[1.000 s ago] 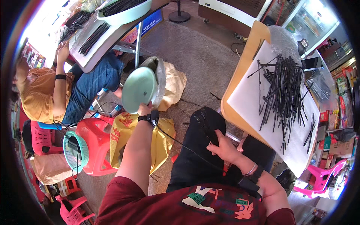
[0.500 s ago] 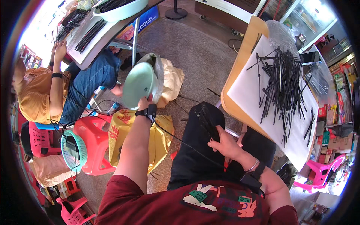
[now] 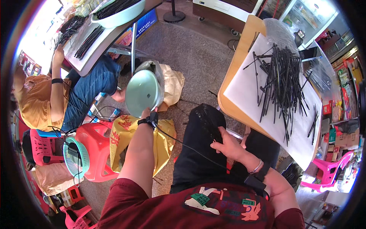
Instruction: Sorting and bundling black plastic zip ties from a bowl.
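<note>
My left hand (image 3: pixel 147 114) grips the near rim of a pale green basin (image 3: pixel 141 93), which stands tilted so its inside shows; the fingers are partly hidden behind the rim. In my right hand (image 3: pixel 231 148) is a bundle of thin black sticks (image 3: pixel 207 120), lying along my dark trouser leg and hard to make out against it. To the right, a large heap of similar knobbly black sticks (image 3: pixel 280 80) covers a white sheet (image 3: pixel 238 89) on a wooden-edged table (image 3: pixel 225 97).
A yellow bag (image 3: pixel 164 147) and a brown sack (image 3: pixel 172 86) flank the basin below. Left are a red stool (image 3: pixel 97 152), a green basket (image 3: pixel 84 162) and cables. A co-worker in an orange shirt (image 3: pixel 38 99) sits at another table holding a white basin (image 3: pixel 124 17) of black sticks.
My left hand and the green basin have come slightly lower, toward me. My right hand stays on the bundle at my leg. The whole view has shifted a little.
</note>
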`<state>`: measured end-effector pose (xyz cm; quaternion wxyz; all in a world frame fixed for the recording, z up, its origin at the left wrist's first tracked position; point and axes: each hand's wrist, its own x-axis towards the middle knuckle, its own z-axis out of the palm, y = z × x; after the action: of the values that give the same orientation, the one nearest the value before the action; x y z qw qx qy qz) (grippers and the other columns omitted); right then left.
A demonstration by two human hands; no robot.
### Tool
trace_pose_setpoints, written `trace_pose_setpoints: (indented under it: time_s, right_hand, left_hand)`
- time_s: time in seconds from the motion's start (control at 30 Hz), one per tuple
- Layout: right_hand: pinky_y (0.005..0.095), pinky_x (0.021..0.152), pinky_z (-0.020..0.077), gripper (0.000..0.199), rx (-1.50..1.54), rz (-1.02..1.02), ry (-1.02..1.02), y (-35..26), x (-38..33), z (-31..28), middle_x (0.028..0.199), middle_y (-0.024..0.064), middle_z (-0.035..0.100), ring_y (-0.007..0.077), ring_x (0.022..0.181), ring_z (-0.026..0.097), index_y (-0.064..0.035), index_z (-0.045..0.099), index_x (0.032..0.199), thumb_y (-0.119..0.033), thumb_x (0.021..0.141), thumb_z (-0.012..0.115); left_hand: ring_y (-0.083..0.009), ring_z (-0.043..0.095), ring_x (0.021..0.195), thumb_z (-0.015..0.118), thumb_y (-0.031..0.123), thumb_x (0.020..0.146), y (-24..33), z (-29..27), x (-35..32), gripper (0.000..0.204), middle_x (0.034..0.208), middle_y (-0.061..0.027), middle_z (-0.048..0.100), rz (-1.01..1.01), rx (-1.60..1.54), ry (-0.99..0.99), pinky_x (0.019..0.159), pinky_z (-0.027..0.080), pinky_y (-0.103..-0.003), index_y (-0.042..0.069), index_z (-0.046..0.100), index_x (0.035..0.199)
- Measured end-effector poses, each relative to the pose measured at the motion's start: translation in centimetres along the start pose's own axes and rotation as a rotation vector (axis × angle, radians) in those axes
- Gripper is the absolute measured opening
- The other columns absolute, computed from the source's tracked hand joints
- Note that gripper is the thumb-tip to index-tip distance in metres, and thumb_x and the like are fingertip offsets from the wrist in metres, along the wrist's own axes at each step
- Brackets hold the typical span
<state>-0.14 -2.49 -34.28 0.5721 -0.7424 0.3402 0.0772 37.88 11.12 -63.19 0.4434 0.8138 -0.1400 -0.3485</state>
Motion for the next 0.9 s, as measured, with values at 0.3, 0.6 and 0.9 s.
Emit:
trace_pose_setpoints:
  time_s: [0.3, 0.6, 0.9]
  right_hand:
    - [0.0322, 0.065, 0.0489, 0.068, -0.037, -0.093, 0.008, -0.4, -1.6, -0.7, 0.070, 0.0162, 0.062, 0.0245, 0.064, 0.063, 0.0108, 0.028, 0.132, -0.021, 0.082, 0.061]
    - [0.0280, 0.061, 0.0478, 0.037, 0.582, -0.359, -0.338, -4.4, -7.4, -4.9, 0.079, 0.0054, 0.052, 0.0131, 0.062, 0.056, 0.0019, 0.043, 0.112, -0.009, 0.080, 0.059]
    - [0.0333, 0.060, 0.0510, 0.033, 0.973, -0.471, -0.405, -2.8, -13.5, -9.4, 0.078, 0.0088, 0.052, 0.0176, 0.060, 0.056, 0.0023, 0.046, 0.109, -0.010, 0.079, 0.055]
  left_hand:
    - [-0.0309, 0.060, 0.090, 0.047, 0.022, 0.094, 7.9, 0.5, -5.4, 0.032, 0.107, -0.0155, 0.057, -0.291, -1.250, -0.060, 0.069, 0.058, -0.038, 0.005, 0.041, 0.120]
    - [-0.0206, 0.061, 0.080, 0.050, 0.019, 0.094, 27.1, 0.4, -23.6, 0.025, 0.084, -0.0115, 0.060, 0.285, -0.943, -0.729, 0.071, 0.053, -0.027, -0.003, 0.054, 0.105]
    - [-0.0191, 0.059, 0.090, 0.065, 0.028, 0.084, 37.2, 12.1, -35.4, 0.052, 0.115, -0.0168, 0.058, 0.538, -0.451, -1.049, 0.076, 0.047, -0.030, -0.003, 0.047, 0.122]
